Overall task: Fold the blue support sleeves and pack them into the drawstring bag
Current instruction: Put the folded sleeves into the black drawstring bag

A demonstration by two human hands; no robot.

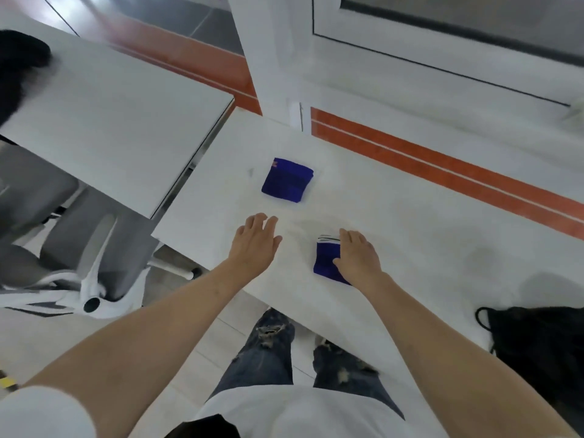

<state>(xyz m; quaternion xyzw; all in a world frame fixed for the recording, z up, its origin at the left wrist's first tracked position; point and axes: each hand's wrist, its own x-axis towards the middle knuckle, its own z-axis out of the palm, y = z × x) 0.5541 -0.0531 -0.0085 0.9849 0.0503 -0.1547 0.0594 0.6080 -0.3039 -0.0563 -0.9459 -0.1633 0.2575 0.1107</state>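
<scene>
On the white table [395,216], the right hand [358,256] lies flat on one folded blue sleeve [325,259] at centre, the left hand [256,240] spread empty, a second folded sleeve [287,184] above, the black drawstring bag [537,339] lower right; soft, light cloth, likely best pinched along its folded edge.

We see a grey office chair [72,235] beside our white table's [395,235] left edge, a second white table [110,121] beyond its far-left corner.

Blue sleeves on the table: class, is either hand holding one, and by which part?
Neither is gripped. The right hand lies flat on the near folded sleeve, covering its right part. The left hand is open, touching nothing.
</scene>
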